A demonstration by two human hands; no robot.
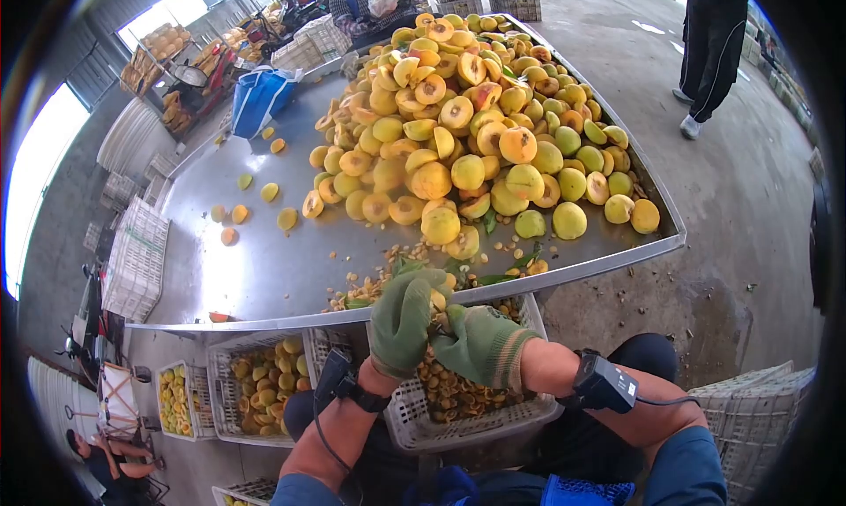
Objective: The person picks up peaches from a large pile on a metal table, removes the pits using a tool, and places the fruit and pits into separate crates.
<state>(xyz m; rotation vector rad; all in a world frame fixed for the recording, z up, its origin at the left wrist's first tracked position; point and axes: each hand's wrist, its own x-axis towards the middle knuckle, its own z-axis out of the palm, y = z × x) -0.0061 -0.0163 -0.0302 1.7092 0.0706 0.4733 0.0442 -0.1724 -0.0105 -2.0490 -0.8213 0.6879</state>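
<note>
My left hand (404, 323), in a green knit glove, is closed around a yellow peach (438, 301), mostly hidden by the fingers. My right hand (480, 343), gloved the same way, presses its closed fingertips against the fruit from the right. Whether a small tool is in the right fingers cannot be made out. Both hands are above a white plastic crate (467, 435) holding many brown pits or peach scraps (467, 391). Just beyond, a large heap of yellow-green peaches (458, 118), many cut in half, covers much of the metal table (291, 286).
Loose pits and leaves (388, 281) lie along the table's near edge. A blue bag (262, 100) rests at the far left. Crates of peaches (264, 391) stand at left; stacked crates (749, 427) at right. One person (374, 3) sits beyond the table, another (709, 48) stands right.
</note>
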